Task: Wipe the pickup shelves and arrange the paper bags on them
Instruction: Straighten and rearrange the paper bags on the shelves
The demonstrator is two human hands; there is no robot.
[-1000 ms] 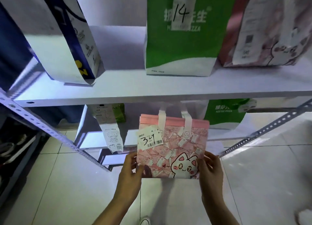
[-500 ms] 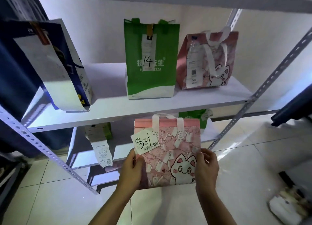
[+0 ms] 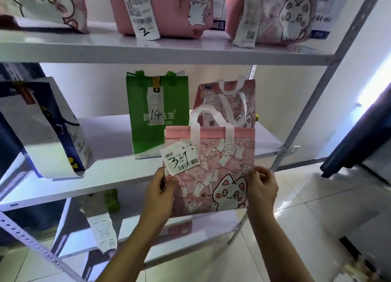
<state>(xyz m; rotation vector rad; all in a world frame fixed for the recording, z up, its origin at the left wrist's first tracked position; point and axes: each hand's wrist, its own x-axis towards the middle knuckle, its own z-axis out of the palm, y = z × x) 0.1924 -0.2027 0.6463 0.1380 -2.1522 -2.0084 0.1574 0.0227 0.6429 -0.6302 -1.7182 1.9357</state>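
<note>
I hold a pink cat-print bag with white handles and a label marked 34 upright in front of the middle shelf. My left hand grips its lower left edge and my right hand grips its lower right edge. On the middle shelf behind it stand a green bag marked 14 and another pink cat bag. A blue and white bag leans at the shelf's left end.
The top shelf carries several pink cat bags with hanging receipts. A lower shelf holds a small green bag with a long receipt. Perforated metal uprights frame the rack on the right and lower left. Tiled floor lies to the right.
Both hands have lifted the pink bag from below the middle shelf up to its front edge. The view has tilted upward, bringing the top shelf into sight.
</note>
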